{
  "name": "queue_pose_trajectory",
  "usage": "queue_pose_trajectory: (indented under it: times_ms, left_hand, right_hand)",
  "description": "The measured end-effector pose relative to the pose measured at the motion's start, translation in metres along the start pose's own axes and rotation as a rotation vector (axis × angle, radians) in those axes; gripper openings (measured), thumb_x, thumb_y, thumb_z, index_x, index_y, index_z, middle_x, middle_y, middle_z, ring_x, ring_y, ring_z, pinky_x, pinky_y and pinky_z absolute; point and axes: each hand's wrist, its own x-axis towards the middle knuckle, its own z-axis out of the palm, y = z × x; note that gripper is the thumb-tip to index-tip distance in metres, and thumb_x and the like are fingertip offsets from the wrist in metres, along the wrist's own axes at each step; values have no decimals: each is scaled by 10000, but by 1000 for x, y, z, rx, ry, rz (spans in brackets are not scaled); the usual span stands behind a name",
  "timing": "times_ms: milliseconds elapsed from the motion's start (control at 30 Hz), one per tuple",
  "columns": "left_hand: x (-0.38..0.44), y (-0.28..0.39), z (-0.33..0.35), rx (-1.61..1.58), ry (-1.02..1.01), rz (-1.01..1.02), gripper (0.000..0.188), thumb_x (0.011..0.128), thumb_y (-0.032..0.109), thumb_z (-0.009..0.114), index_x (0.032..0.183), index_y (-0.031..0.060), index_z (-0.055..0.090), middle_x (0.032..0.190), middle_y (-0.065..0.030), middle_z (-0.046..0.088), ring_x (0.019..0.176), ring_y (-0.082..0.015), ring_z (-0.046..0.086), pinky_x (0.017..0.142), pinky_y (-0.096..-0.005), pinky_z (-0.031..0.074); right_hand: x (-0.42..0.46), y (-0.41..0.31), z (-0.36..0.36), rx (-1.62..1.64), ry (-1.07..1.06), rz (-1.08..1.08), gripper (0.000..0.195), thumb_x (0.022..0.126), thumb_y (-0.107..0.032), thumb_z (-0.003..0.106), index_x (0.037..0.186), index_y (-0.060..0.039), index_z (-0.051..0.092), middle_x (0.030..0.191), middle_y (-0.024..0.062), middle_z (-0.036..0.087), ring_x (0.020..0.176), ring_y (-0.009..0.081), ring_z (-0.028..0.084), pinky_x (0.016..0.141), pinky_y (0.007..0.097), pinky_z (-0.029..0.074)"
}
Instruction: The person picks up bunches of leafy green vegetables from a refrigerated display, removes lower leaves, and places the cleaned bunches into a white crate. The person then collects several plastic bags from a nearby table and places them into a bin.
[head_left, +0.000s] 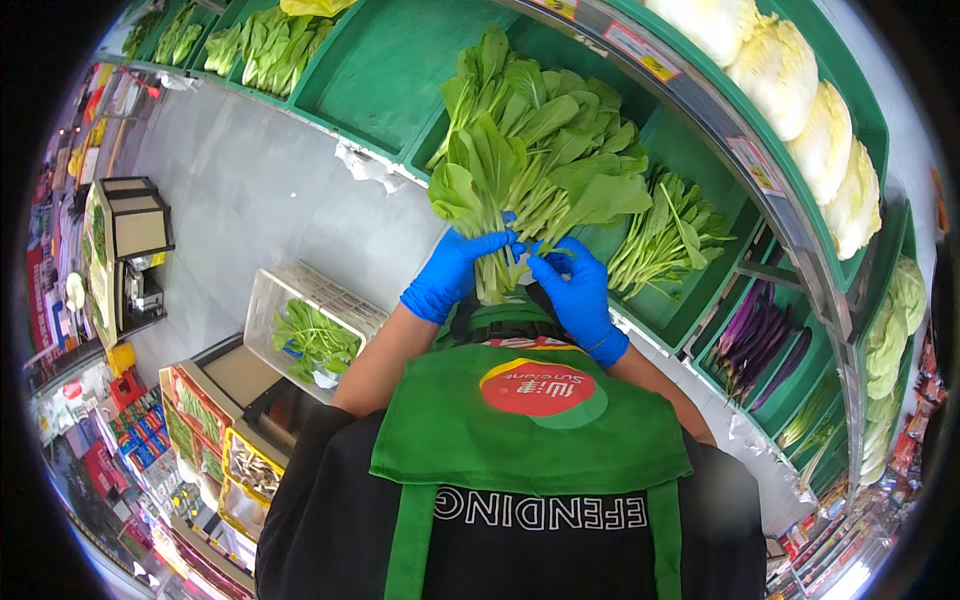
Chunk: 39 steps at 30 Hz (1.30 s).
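My left hand (457, 262), in a blue glove, grips a bunch of leafy greens (480, 187) by its pale stems, leaves pointing away from me. Close to its right, my gloved right hand (574, 281) pinches a thin green leaf (556, 250) between thumb and fingers beside the stems. Beyond both hands a large heap of the same greens (570, 127) lies in a green display bin (427, 154), partly hidden by the held bunch.
Thin-stemmed greens (667, 232) and purple eggplants (757, 330) fill bins to the right. Napa cabbages (780, 82) sit on a raised shelf whose edge (675, 82) juts above the bins. A white crate (259, 319) holding loose greens (319, 341) stands on the left.
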Motion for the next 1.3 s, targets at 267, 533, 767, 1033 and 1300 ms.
queue_pose_trajectory:
  times_ms: [267, 533, 767, 1033, 1300]
  left_hand:
    - [-5, -1, -32, -11, 55, 46, 404, 801, 65, 578, 1170, -34, 449, 998, -139, 588, 876, -227, 603, 783, -324, 497]
    - [-25, 8, -94, 19, 333, 116, 417, 802, 88, 587, 1178, -33, 452, 946, -129, 594, 835, -219, 604, 748, -321, 500]
    - [-34, 27, -111, 63, 328, 48, 398, 810, 78, 580, 1171, -30, 453, 940, -126, 592, 813, -215, 602, 731, -319, 507]
    - [31, 1, -104, 340, 186, -83, 300, 794, 101, 613, 1051, -24, 520, 855, -112, 618, 741, -195, 618, 673, -296, 506]
    - [36, 20, -81, 247, 256, -33, 341, 770, 93, 619, 1079, -14, 525, 839, -96, 598, 695, -187, 595, 642, -285, 487]
  right_hand:
    - [9, -20, 21, -331, -43, -304, 180, 768, -142, 665, 860, -15, 574, 724, 101, 583, 614, 140, 573, 546, 288, 443]
    - [54, 33, 17, 181, 179, 116, 170, 795, -115, 645, 858, 9, 547, 747, 76, 582, 623, 146, 598, 546, 258, 471]
    - [150, 132, 27, -262, 143, 153, 215, 801, -195, 587, 742, 11, 571, 621, 105, 585, 584, 200, 606, 519, 319, 448]
    - [90, 58, -4, 148, 190, 273, 174, 825, -147, 582, 882, 15, 610, 703, 106, 618, 569, 150, 594, 499, 276, 473]
    - [25, 164, -160, 640, 646, 672, 216, 835, -214, 563, 1013, -92, 571, 905, 73, 597, 763, 200, 588, 605, 306, 490]
